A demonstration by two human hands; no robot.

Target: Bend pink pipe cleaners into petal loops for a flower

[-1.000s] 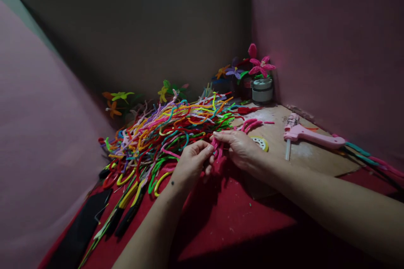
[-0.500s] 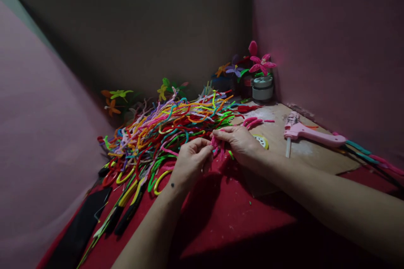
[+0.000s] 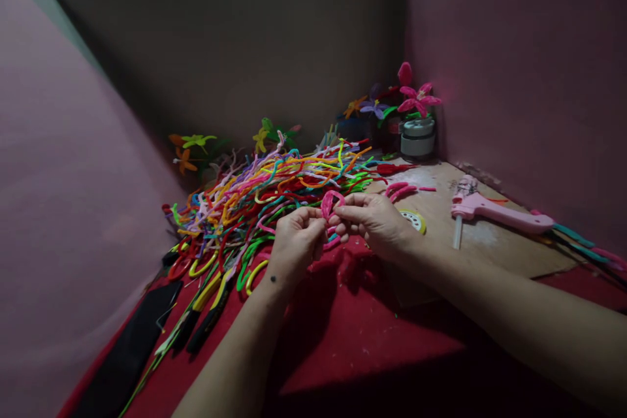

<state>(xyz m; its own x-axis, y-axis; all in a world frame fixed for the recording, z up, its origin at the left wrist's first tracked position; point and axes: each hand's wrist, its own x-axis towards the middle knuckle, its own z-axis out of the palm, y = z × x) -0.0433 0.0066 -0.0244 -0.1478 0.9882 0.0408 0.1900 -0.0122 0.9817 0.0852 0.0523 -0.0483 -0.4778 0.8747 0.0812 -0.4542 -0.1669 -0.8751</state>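
Between my two hands is a pink pipe cleaner (image 3: pixel 327 201), bent into looped petal shapes. My left hand (image 3: pixel 300 238) pinches it from the left, fingers closed. From the right, the thumb and forefinger of my right hand (image 3: pixel 375 219) are closed on the same piece, and part of it is hidden behind the fingers. Just beyond lies a big heap of coloured pipe cleaners (image 3: pixel 289 176). A few bent pink pipe cleaners (image 3: pixel 404 189) rest on the board past my right hand.
On the cardboard (image 3: pixel 509 251) at right lie a pink glue gun (image 3: pixel 509 212) and a yellow-rimmed disc (image 3: pixel 414 221). A pink flower (image 3: pixel 418 99) stands in a grey pot (image 3: pixel 417 138) at the back. Yellow-and-black pliers (image 3: pixel 210 307) and a black flat object (image 3: pixel 130 346) lie at left.
The view has shifted slightly, so the scene sits further right. The pink pipe cleaner has been turned up, and its loop now shows above my fingertips.
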